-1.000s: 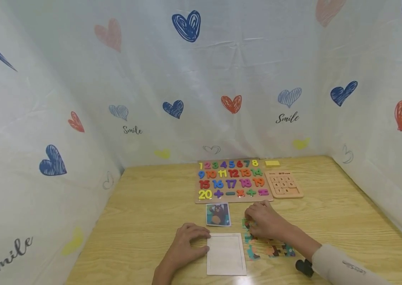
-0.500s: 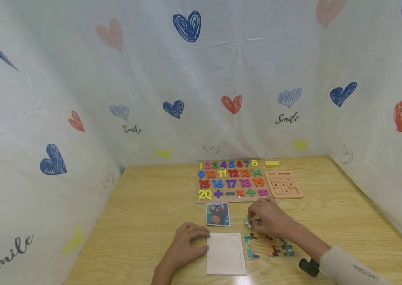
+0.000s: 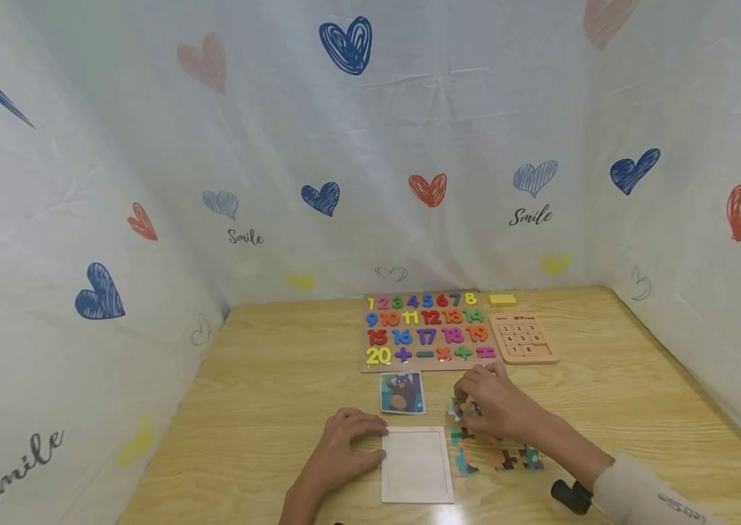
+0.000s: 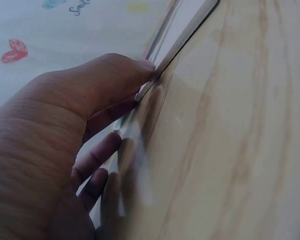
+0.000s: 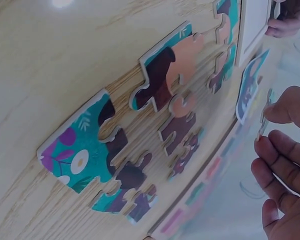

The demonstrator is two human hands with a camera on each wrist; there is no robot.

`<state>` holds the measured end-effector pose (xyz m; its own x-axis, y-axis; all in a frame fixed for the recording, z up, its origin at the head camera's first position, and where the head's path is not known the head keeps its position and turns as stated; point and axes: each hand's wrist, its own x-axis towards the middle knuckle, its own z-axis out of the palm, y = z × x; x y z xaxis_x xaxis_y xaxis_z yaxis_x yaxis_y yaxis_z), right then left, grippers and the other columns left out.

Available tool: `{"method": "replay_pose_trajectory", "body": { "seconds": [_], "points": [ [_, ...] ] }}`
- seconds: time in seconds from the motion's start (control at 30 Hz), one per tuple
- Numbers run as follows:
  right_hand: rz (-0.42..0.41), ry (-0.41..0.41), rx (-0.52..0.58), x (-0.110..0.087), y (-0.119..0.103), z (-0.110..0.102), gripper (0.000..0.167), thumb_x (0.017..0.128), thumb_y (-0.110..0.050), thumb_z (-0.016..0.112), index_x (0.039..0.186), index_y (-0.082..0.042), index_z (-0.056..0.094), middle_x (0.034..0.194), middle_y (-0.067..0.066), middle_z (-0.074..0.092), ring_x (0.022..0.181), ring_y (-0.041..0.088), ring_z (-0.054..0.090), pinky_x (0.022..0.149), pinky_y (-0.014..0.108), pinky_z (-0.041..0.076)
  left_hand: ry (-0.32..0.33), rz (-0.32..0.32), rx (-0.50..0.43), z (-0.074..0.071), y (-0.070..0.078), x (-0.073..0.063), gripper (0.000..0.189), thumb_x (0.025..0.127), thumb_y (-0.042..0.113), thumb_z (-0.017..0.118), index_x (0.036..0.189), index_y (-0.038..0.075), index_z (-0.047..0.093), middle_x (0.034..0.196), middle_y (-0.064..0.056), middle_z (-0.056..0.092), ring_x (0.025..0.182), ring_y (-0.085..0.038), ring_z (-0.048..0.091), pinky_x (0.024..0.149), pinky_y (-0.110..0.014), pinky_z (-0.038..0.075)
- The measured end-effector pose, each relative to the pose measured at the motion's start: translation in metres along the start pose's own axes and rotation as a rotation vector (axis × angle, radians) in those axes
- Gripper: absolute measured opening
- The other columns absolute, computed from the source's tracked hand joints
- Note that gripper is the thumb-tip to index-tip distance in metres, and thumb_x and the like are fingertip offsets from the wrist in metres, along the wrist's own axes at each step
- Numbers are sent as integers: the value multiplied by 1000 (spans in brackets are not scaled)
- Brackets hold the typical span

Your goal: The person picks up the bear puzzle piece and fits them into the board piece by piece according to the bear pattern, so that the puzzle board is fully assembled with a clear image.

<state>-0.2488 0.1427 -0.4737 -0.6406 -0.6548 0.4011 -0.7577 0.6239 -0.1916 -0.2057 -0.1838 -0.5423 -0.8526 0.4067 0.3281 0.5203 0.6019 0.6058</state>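
Pinched in the fingers of a right hand, a puzzle piece is near loose pieces that a low sweep could scatter, while a left hand, fingers parted, touches a tray.

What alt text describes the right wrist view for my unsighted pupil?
A right hand pinches a puzzle piece near loose jigsaw pieces on a wooden table. Beyond are a picture card, a pale board and a left hand.
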Motion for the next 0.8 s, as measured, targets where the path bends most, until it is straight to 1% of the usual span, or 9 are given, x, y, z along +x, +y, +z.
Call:
{"method": "replay_pose_trajectory", "body": {
  "seconds": [0.13, 0.3, 0.5, 0.8],
  "points": [
    [-6, -20, 5, 3, -5, -1, 20, 76, -13, 80, 87, -16, 64, 87, -8, 61, 82, 10, 48, 80, 40, 27, 6, -1, -7, -1, 0, 0, 24, 83, 32, 80, 106, 29, 75, 117, 19, 67, 110, -11, 51, 94, -44, 37],
    [-7, -44, 13, 6, -10, -1, 19, 76, -14, 79, 88, -18, 65, 89, -8, 62, 87, 11, 50, 85, 43, 29, 11, 2, 1, -2, -1, 0, 24, 83, 32, 81, 106, 29, 75, 117, 19, 67, 110, -10, 51, 94, -44, 37],
    [-34, -31, 8, 7, -16, 1, 19, 77, -15, 81, 86, -18, 65, 87, -9, 62, 87, 11, 52, 86, 44, 32, 2, -7, -16, -1, -1, 0, 25, 83, 33, 80, 107, 29, 75, 118, 19, 66, 111, -11, 50, 95, -45, 37],
    [-48, -30, 19, 10, -23, 5, 19, 77, -15, 79, 87, -18, 64, 88, -9, 62, 86, 9, 50, 85, 42, 32, -14, -25, -26, -1, -1, 0, 25, 84, 34, 80, 108, 29, 75, 118, 19, 66, 112, -11, 50, 95, -45, 36]
  ]
}}
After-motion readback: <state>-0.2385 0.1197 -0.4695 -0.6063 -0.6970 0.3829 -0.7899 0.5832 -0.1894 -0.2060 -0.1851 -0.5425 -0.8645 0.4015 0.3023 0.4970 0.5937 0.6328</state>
